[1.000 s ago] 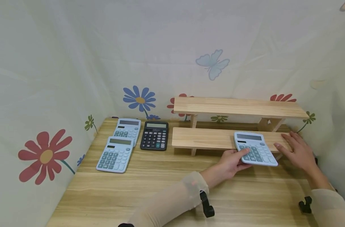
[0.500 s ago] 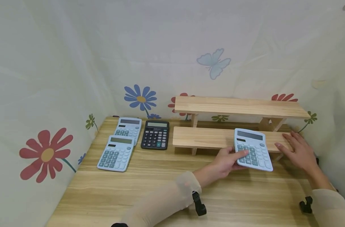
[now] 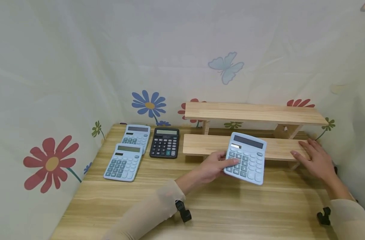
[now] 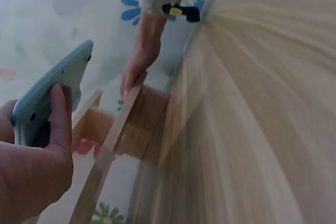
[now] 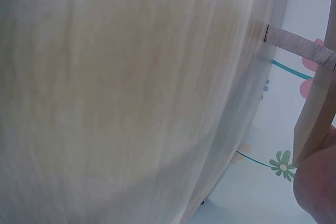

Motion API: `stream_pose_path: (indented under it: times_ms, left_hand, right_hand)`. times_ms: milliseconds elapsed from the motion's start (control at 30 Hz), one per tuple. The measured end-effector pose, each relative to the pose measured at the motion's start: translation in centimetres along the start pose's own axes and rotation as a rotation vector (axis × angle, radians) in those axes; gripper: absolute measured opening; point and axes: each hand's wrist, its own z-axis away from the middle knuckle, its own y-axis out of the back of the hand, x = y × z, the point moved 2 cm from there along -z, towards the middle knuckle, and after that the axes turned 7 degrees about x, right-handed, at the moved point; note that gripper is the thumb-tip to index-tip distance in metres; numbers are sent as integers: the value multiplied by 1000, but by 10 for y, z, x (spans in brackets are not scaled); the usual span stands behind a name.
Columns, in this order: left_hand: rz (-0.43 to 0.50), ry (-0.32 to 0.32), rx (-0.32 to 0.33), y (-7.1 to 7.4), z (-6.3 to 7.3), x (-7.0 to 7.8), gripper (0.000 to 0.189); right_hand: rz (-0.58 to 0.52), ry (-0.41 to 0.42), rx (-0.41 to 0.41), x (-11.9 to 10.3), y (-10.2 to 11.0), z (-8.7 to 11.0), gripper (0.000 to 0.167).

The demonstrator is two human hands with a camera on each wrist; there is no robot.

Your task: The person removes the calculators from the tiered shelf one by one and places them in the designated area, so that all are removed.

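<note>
My left hand (image 3: 210, 168) holds a light blue calculator (image 3: 249, 159) in front of the lower board of a two-tier wooden shelf (image 3: 206, 145). Its thumb lies on the keypad, and in the left wrist view the fingers (image 4: 60, 116) support the calculator's back. The calculator is tilted, with its display facing up. At the shelf's right end, my right hand (image 3: 317, 161) rests on the lower board with its fingers extended. The right wrist view shows only part of that hand (image 5: 319, 184) against the board's end.
Two more light blue calculators (image 3: 122, 163) lie overlapping on the left of the wooden table (image 3: 170, 206). Beside them is a black calculator (image 3: 164, 143). The shelf's upper board (image 3: 254, 112) stands close to the flower-patterned backdrop (image 3: 170, 50).
My left hand has drawn the light blue calculator leftward along the lower board's front, tilting its face more upright. My right hand has stayed on the shelf's end.
</note>
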Motion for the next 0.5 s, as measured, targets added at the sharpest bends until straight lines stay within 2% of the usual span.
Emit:
stream_pose_path:
  times_ms: [167,500]
  left_hand:
    - [-86,-14,-5,40,23,20,38]
    - [-179,-31,89,117,60,46,51]
  right_hand:
    - [-5,5,3,-1,0,0,74]
    - [-2,2,-4,-1,1,0,76]
